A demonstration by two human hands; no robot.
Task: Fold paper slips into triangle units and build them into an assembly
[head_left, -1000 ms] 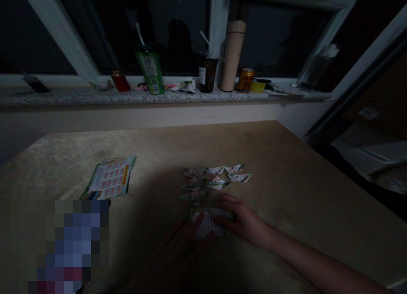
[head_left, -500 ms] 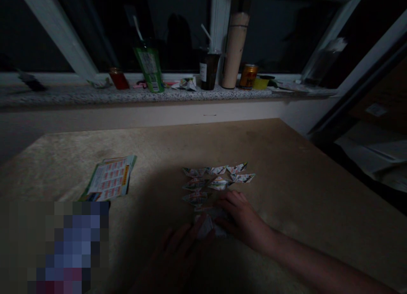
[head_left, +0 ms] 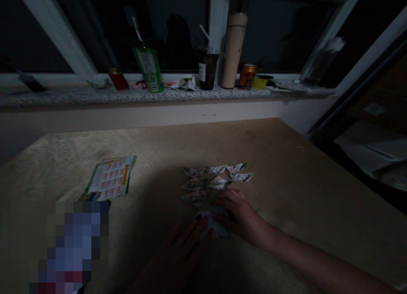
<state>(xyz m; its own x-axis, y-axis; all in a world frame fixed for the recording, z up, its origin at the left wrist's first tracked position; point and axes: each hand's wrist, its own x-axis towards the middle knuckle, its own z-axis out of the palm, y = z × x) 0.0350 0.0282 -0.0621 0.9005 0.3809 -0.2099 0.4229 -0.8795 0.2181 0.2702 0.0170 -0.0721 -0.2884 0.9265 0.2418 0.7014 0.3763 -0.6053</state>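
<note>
A partly folded sheet of printed paper (head_left: 219, 228) lies on the table between my hands. My left hand (head_left: 182, 247) is in deep shadow, its fingers stretched out and resting on the sheet's left side. From the right, my right hand (head_left: 238, 211) reaches over the sheet with bent fingers and thumb closed on its upper right part. Just beyond sit several small folded paper pieces (head_left: 219, 183) in rows, pointed at the ends and printed in colour. Dim light hides the exact folds of the sheet.
A stack of printed cards (head_left: 110, 179) lies to the left on the table (head_left: 152, 145). A blurred-out object (head_left: 74, 239) covers the lower left. Along the windowsill (head_left: 178, 96) stand a green container (head_left: 149, 69), a dark cup (head_left: 208, 71), a tall flask (head_left: 234, 52) and an orange can (head_left: 247, 76).
My left hand has shifted slightly right and farther over the sheet. The sheet has moved a little toward me, away from the nearest folded piece. My right hand has barely moved.
</note>
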